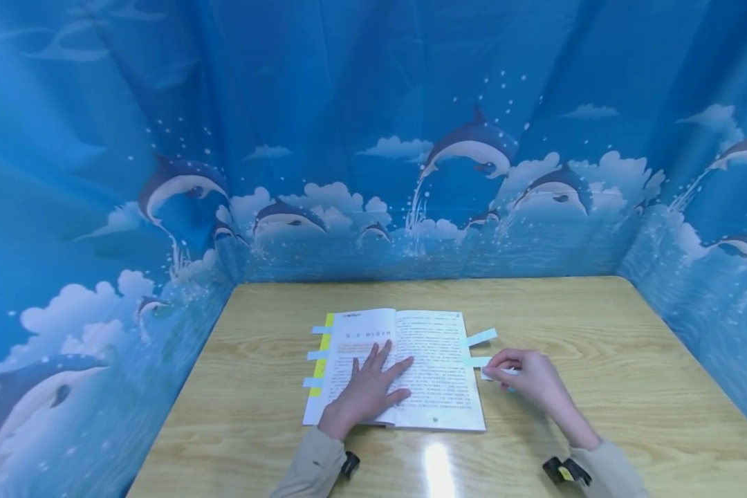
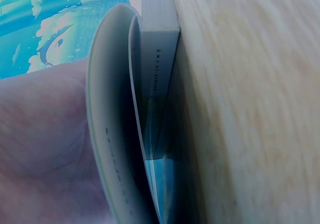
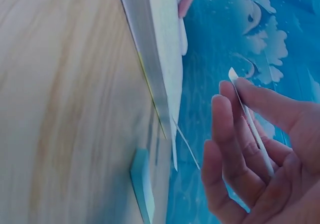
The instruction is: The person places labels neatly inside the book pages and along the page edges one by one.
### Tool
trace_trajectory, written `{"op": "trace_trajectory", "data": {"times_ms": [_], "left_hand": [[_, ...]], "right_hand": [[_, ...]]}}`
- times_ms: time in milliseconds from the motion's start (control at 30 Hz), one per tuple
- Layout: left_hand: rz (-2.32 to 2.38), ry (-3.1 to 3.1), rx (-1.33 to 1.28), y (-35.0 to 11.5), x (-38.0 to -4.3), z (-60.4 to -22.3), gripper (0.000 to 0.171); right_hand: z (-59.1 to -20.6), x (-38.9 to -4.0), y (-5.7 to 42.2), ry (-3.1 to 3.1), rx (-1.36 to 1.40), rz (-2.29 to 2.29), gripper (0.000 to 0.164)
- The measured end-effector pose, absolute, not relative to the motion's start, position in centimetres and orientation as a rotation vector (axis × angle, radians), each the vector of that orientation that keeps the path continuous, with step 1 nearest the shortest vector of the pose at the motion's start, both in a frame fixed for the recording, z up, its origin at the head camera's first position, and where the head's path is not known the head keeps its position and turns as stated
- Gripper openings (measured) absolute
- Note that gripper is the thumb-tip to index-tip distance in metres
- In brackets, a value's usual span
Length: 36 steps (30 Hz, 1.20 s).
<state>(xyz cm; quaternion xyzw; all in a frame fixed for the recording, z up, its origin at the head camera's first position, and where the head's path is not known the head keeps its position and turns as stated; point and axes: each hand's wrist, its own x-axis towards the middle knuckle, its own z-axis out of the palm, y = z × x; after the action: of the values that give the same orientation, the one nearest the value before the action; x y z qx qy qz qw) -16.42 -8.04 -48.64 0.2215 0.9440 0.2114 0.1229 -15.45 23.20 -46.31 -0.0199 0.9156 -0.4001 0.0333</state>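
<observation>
An open book (image 1: pixel 438 394) with printed pages lies flat on the wooden table. My left hand (image 1: pixel 373 387) rests on its left page with the fingers spread, near the centre fold. In the left wrist view, the page edges (image 2: pixel 112 108) curve up beside the palm. My right hand (image 1: pixel 532 377) is just off the book's right edge, pinching a thin pale paper strip (image 3: pixel 253 134) between thumb and fingers. Two pale strips (image 1: pixel 482 337) stick out from the right page. Below the right hand, a small teal pad (image 3: pixel 142 184) sits on the table.
Several light-blue tabs (image 1: pixel 314 382) project from the book's left side, over a yellow edge (image 1: pixel 326 339). The wooden table (image 1: pixel 629 360) extends around the book. A blue curtain (image 1: pixel 361 104) printed with dolphins encloses the back and sides.
</observation>
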Motion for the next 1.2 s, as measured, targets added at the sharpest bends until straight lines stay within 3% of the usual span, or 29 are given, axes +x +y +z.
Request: {"op": "trace_trajectory", "data": {"times_ms": [700,1200], "left_hand": [[0.601,2.759,0.624,-7.9,-16.7,-49.1,0.058],[0.598,2.759,0.622,-7.9,-16.7,-48.9,0.057]], "right_hand": [[-48.3,-16.4,20.8,2.802,-0.078,-1.046,0.007],[-48.0,-16.2,20.4,2.822,-0.027,-0.982,0.012]]}}
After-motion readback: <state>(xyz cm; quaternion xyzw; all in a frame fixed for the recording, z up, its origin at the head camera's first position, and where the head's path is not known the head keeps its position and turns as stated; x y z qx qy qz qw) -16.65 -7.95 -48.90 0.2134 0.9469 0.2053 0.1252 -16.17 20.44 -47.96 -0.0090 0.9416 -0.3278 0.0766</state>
